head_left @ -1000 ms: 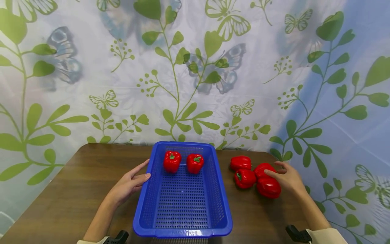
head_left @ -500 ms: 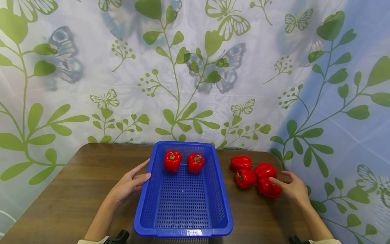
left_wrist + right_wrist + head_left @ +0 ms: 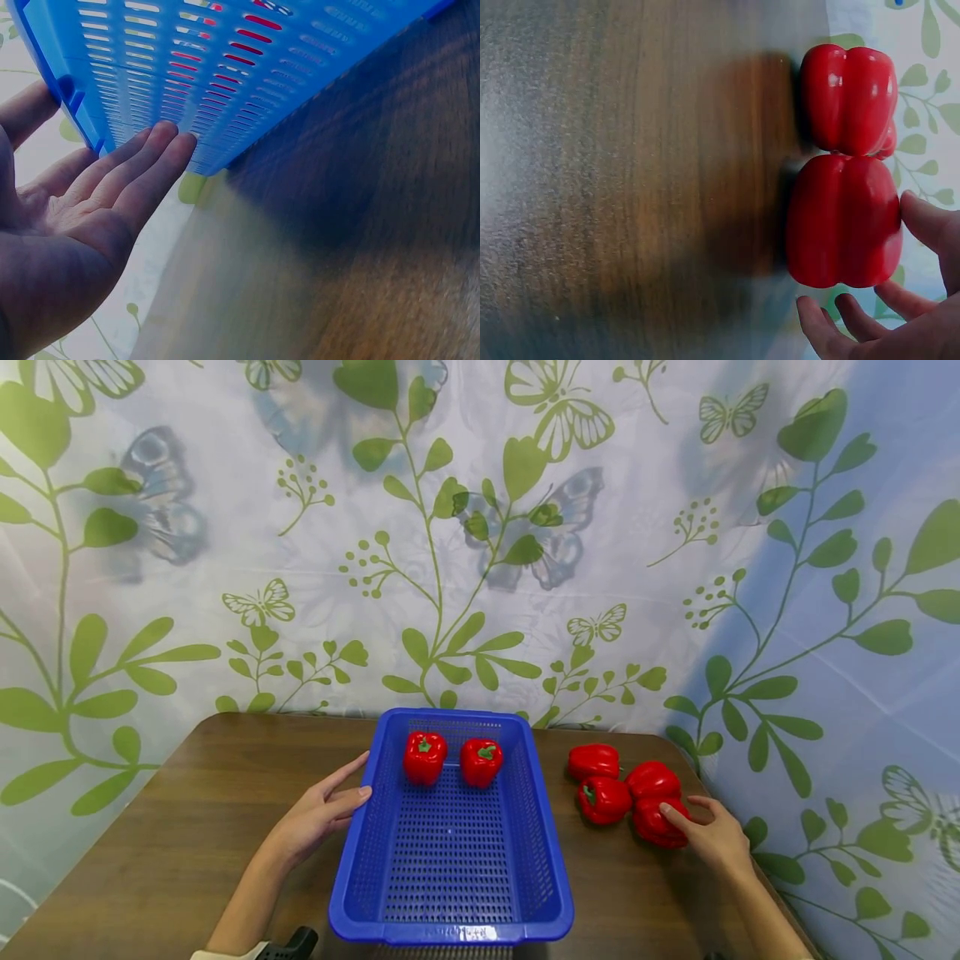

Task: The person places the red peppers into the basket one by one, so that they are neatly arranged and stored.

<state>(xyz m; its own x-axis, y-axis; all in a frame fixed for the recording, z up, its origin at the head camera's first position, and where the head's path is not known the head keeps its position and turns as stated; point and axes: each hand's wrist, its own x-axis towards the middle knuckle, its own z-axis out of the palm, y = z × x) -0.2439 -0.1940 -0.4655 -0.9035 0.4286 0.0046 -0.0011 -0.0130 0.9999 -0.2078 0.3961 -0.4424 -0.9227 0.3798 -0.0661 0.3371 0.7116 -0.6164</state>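
While spread left hand point(image 3: 317, 817) touches basket point(image 3: 450, 872), spread right hand point(image 3: 717, 838) touches pepper point(image 3: 654, 823).

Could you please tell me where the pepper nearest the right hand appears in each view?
Head: lower right, the pepper beside the right hand.
Left wrist: not identifiable among red patches seen through the basket.
Right wrist: right of centre, below another.
Shared landmark: patterned backdrop, all three.
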